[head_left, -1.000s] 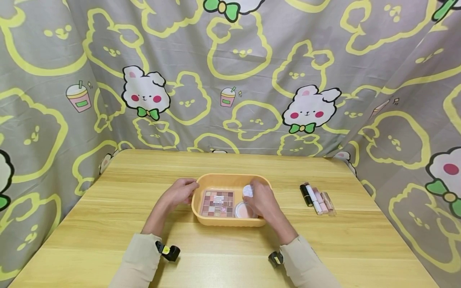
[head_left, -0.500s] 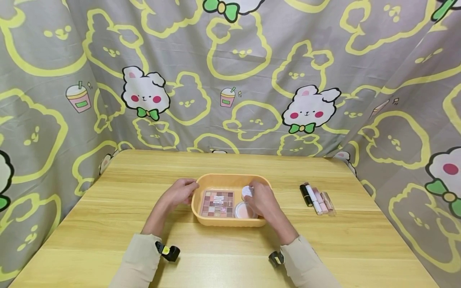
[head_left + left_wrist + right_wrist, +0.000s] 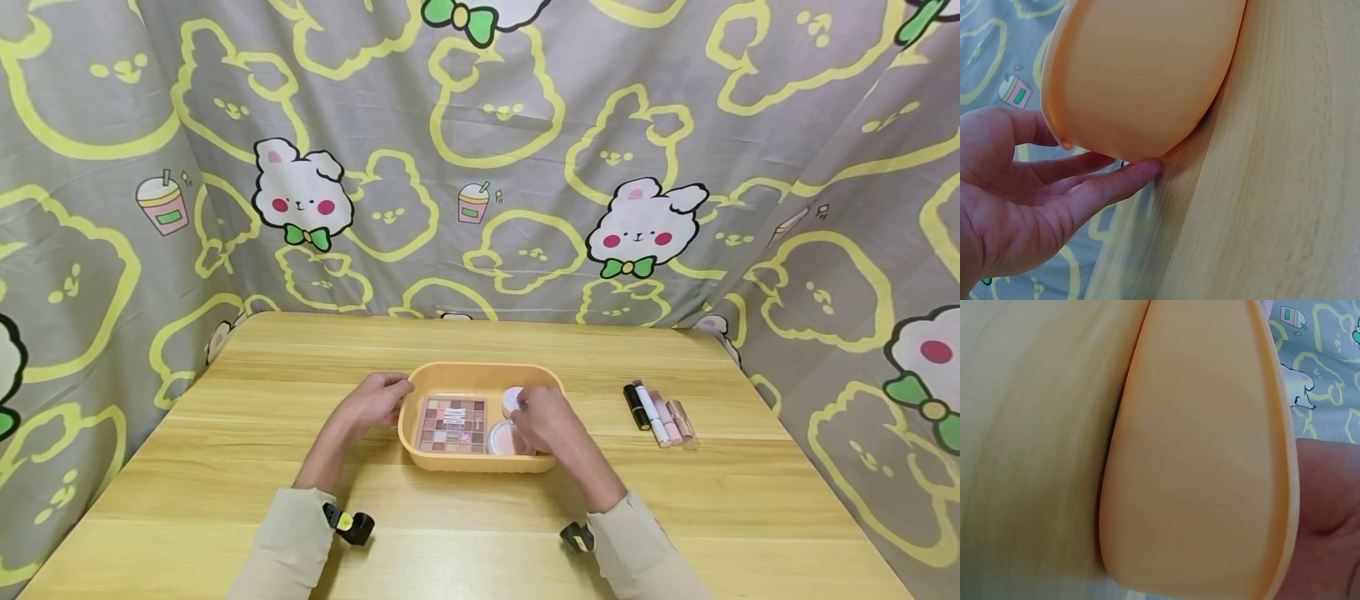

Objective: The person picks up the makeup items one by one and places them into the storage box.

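Observation:
An orange oblong basket (image 3: 480,462) stands mid-table. My left hand (image 3: 375,400) is at its left end; in the left wrist view, the thumb (image 3: 1138,175) and fingers touch the outer wall, largely straight. Over the right end reaches my right hand (image 3: 551,421), its curled fingers pinching the edge of a small white round case (image 3: 512,402) inside the basket. Just in front of that lies a round compact (image 3: 506,439) with a pale pink top. A square eyeshadow palette (image 3: 452,425) occupies the left part. From the right wrist, the basket wall (image 3: 1191,450) hides the fingertips.
To the right of the basket, several lipstick-like tubes lie side by side: a black tube (image 3: 637,407), a white tube (image 3: 652,414), a pink tube (image 3: 666,417) and a gold-toned tube (image 3: 682,419). A patterned curtain (image 3: 405,242) hangs behind the wooden table (image 3: 480,542).
My right hand and the white round case have shifted slightly down inside the basket, and more of the case shows beside the fingers. The left hand and basket have stayed put.

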`<state>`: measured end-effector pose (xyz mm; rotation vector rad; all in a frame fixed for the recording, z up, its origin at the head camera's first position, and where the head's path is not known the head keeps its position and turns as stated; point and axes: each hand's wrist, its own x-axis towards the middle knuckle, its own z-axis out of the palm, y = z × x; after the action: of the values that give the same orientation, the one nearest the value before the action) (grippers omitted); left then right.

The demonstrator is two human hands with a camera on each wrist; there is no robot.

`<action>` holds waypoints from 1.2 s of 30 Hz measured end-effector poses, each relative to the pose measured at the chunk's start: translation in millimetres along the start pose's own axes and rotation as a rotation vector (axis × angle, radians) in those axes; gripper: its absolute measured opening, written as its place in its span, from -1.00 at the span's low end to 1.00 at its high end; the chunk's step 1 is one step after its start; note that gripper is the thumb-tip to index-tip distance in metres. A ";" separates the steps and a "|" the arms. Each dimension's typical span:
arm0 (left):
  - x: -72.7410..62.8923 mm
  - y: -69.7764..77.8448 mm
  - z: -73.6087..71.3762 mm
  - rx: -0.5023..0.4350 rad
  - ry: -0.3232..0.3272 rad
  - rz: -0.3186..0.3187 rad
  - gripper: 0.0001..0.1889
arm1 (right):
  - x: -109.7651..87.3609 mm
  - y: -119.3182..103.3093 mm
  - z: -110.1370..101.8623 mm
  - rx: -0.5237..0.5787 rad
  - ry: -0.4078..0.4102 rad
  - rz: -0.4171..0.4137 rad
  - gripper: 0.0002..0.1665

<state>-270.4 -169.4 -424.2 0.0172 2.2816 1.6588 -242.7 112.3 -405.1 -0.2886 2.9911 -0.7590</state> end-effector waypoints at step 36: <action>0.5 -0.6 -0.1 -0.009 -0.010 0.005 -0.44 | -3.3 -8.0 7.1 0.100 -0.068 -0.031 -0.45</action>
<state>-270.8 -169.6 -424.9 0.0289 2.2676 1.6679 -237.5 102.7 -407.5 -0.3503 2.8802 -0.8795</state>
